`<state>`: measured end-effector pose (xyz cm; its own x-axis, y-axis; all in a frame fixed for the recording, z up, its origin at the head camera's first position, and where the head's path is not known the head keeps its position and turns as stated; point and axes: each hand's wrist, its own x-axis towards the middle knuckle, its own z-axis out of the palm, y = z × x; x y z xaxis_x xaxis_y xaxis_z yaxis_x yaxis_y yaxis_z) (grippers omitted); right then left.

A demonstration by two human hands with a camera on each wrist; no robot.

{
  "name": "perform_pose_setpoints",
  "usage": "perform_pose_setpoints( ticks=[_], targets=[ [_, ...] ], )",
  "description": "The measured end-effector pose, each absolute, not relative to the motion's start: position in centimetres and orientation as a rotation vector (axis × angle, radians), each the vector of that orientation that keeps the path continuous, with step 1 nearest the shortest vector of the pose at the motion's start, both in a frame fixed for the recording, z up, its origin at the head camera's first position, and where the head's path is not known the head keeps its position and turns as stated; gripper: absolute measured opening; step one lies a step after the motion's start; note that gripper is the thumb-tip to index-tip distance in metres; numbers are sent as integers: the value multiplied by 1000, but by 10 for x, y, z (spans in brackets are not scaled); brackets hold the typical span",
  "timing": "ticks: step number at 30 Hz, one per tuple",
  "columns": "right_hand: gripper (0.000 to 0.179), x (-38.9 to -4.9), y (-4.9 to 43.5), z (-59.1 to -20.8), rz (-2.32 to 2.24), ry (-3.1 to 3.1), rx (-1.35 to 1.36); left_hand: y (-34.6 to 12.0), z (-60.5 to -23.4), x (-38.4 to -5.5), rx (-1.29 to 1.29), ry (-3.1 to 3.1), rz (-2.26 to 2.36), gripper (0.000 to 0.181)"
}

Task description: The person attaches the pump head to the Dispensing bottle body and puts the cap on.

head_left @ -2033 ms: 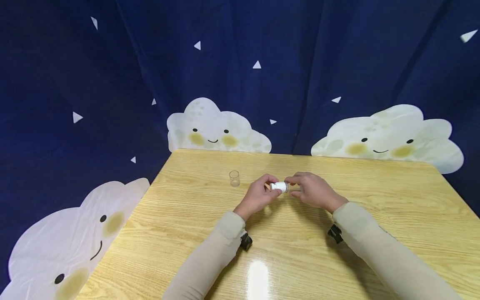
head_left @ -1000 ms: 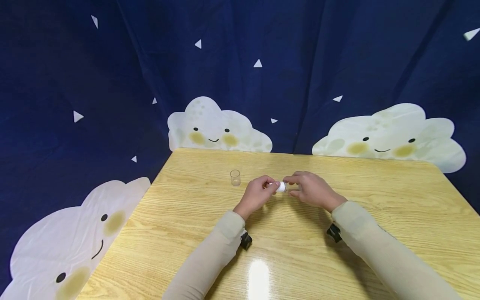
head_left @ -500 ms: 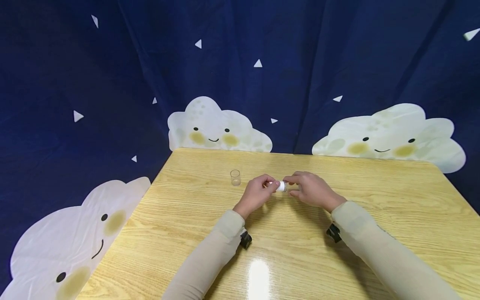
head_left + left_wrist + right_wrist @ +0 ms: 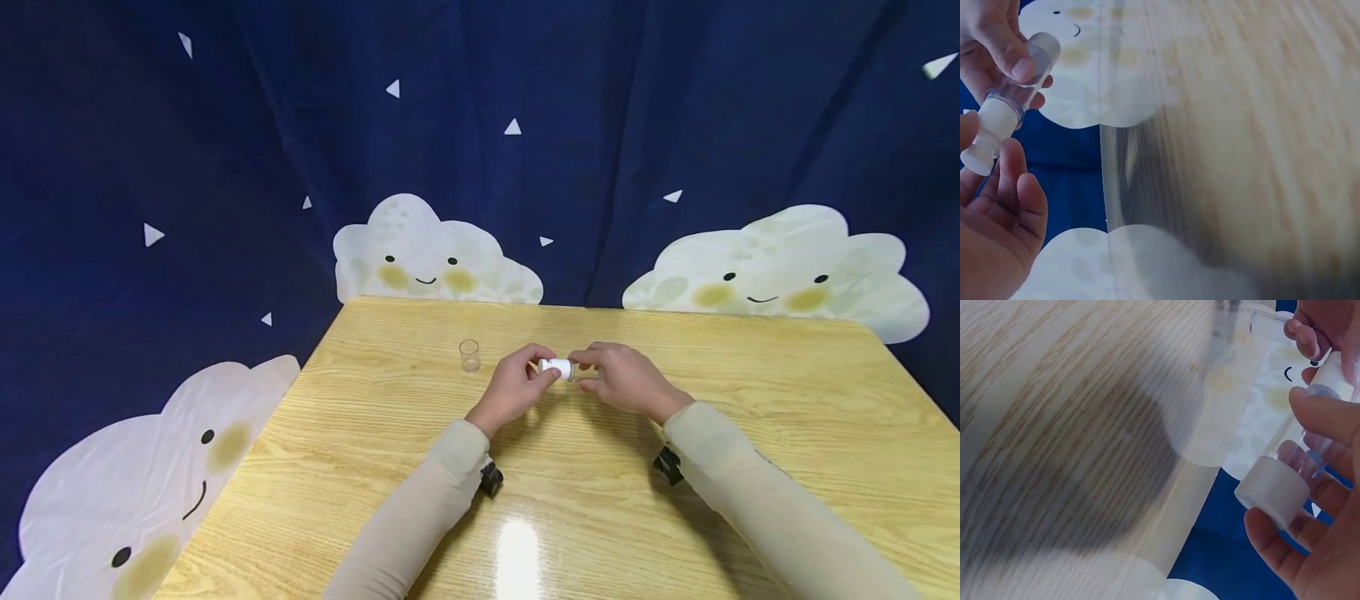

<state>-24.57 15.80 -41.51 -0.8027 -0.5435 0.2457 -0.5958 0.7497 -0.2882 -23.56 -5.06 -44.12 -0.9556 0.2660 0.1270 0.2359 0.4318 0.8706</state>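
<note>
Between my hands lies a clear small bottle [image 4: 1020, 95] with a white pump-like top [image 4: 557, 368] and a white base [image 4: 1272, 490], tilted on its side above the table. My left hand [image 4: 513, 388] pinches the white top with thumb and fingers. Around the clear body curl the fingers and thumb of my right hand [image 4: 628, 380], which hide much of it in the head view. The top sits against the body, and whether it is loose cannot be told. A clear open cylinder [image 4: 470, 357], like a small cup or cap, stands on the table left of my hands.
The wood-grain table [image 4: 375, 417] spreads below both arms. Behind it hangs a dark blue curtain [image 4: 465, 100] with white triangles and smiling clouds. A small black device [image 4: 491, 481] is strapped under the left wrist.
My left thumb and fingers have shifted round the white top. Half a second ago the thumb covered more of it; now more of the top shows. The right hand stays nearly still.
</note>
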Motion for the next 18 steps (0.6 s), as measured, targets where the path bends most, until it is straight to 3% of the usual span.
perform_pose_setpoints(
  ticks=[7,14,18],
  targets=[
    [37,-246,161,-416,543,-2795,919,-49,-441,-237,518,2666,1564,24],
    [34,-247,162,-415,592,-2836,849,-61,-436,-236,477,2632,1580,48],
    [33,-246,164,-416,593,-2835,853,-80,-433,-233,480,2667,1538,45]
  ],
)
